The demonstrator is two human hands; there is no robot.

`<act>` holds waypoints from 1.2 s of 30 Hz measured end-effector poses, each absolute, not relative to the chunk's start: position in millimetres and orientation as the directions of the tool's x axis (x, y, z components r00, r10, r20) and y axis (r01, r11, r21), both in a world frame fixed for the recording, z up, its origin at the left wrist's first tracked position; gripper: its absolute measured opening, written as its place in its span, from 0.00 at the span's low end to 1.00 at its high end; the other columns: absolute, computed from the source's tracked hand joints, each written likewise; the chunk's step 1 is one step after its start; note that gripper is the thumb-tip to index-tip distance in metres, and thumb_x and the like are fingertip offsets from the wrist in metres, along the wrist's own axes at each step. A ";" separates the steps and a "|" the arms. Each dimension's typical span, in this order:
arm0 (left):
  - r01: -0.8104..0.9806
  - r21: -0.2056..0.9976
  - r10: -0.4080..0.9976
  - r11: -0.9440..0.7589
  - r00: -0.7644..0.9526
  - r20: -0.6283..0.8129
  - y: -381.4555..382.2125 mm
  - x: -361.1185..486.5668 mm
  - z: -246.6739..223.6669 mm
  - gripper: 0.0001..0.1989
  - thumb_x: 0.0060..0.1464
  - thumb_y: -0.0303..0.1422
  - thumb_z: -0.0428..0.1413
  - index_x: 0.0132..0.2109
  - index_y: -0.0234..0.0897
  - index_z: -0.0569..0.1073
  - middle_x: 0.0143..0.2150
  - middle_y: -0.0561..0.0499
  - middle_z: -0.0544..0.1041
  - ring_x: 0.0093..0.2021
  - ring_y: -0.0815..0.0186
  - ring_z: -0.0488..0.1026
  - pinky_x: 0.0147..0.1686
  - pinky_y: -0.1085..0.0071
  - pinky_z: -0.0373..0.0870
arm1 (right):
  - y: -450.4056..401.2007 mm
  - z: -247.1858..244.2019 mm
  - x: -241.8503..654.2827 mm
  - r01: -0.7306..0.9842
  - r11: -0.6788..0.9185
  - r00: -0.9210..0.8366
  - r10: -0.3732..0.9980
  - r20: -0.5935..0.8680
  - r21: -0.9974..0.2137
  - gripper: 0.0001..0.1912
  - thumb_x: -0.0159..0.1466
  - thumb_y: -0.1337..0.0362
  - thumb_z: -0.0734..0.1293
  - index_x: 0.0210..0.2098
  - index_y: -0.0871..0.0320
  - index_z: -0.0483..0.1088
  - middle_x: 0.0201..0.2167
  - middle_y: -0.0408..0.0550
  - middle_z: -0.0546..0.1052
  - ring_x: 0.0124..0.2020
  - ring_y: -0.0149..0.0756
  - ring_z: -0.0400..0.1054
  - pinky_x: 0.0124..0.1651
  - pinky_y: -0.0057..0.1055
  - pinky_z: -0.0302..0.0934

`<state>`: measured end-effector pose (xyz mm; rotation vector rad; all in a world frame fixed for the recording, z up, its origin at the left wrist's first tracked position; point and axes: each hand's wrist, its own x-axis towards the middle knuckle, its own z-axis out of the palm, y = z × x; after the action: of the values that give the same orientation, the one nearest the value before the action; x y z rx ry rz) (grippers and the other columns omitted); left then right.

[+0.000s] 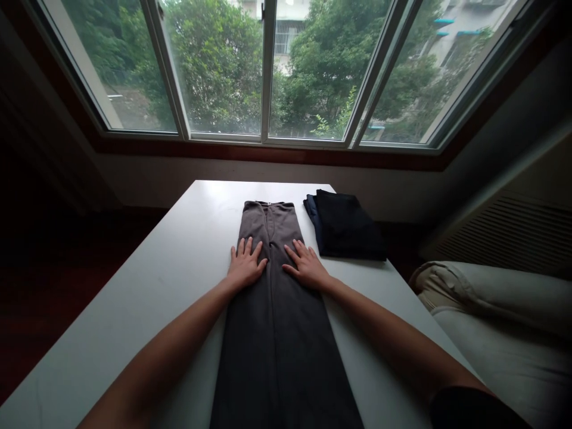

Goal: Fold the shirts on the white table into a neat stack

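Note:
A pair of dark grey trousers point(272, 333) lies flat and lengthwise on the white table, its waistband at the far end and its legs running toward me out of the bottom of the view. My left hand point(245, 263) rests flat on the left side of the trousers below the waistband, fingers spread. On the right side, my right hand point(306, 265) lies palm down with its fingers apart. Neither hand grips the cloth. Between the two hands runs the front seam.
The white table point(165, 268) extends toward a wide window point(263, 71). Folded dark garments point(348, 226) are stacked at its far right edge. A pale cushioned seat point(500, 310) stands to the right of the table, and dark floor shows on the left.

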<state>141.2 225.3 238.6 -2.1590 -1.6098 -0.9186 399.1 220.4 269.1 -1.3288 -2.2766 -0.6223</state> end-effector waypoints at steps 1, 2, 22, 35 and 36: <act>0.933 0.133 0.748 -0.335 0.177 0.639 229.2 141.0 239.2 0.37 0.68 0.55 0.41 0.77 0.46 0.51 0.80 0.46 0.42 0.79 0.45 0.34 0.72 0.38 0.36 | 224.7 267.2 398.4 0.888 0.429 -0.445 0.707 0.550 0.166 0.43 0.71 0.35 0.56 0.77 0.50 0.49 0.78 0.55 0.42 0.78 0.53 0.35 0.75 0.58 0.37; 0.933 0.126 0.749 -0.338 0.185 0.637 232.9 140.2 240.5 0.38 0.68 0.56 0.41 0.78 0.47 0.51 0.80 0.46 0.41 0.79 0.45 0.34 0.72 0.38 0.36 | 228.8 266.6 398.2 0.889 0.425 -0.445 0.718 0.535 0.169 0.43 0.71 0.34 0.56 0.77 0.50 0.49 0.78 0.55 0.41 0.78 0.52 0.34 0.75 0.57 0.36; 0.838 -0.095 0.592 -0.537 0.454 0.666 142.4 134.1 194.2 0.28 0.69 0.35 0.46 0.73 0.37 0.61 0.76 0.45 0.57 0.76 0.54 0.51 0.75 0.49 0.43 | 156.6 241.8 391.6 0.654 0.706 -0.733 0.501 0.460 0.273 0.36 0.73 0.46 0.63 0.75 0.49 0.53 0.77 0.54 0.49 0.77 0.48 0.42 0.76 0.53 0.40; 0.426 -0.227 0.322 -0.876 0.865 0.384 -4.5 72.8 120.0 0.37 0.64 0.27 0.53 0.76 0.50 0.53 0.78 0.48 0.53 0.76 0.52 0.53 0.74 0.45 0.47 | 8.8 183.7 466.5 0.554 0.809 -0.815 0.479 0.328 0.195 0.35 0.72 0.54 0.66 0.75 0.42 0.53 0.77 0.45 0.49 0.77 0.47 0.44 0.77 0.52 0.43; 0.386 -0.209 0.290 -0.899 0.879 0.379 -8.1 66.9 121.1 0.36 0.65 0.26 0.51 0.76 0.51 0.54 0.76 0.49 0.57 0.75 0.55 0.56 0.75 0.48 0.48 | 9.6 185.2 475.1 0.579 0.788 -0.794 0.485 0.367 0.211 0.34 0.71 0.57 0.66 0.75 0.43 0.55 0.77 0.46 0.50 0.77 0.47 0.45 0.77 0.53 0.44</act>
<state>66.9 -8.1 121.1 -2.7702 -0.5088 -0.4962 475.1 9.6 185.2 -0.8188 -2.6848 -0.4549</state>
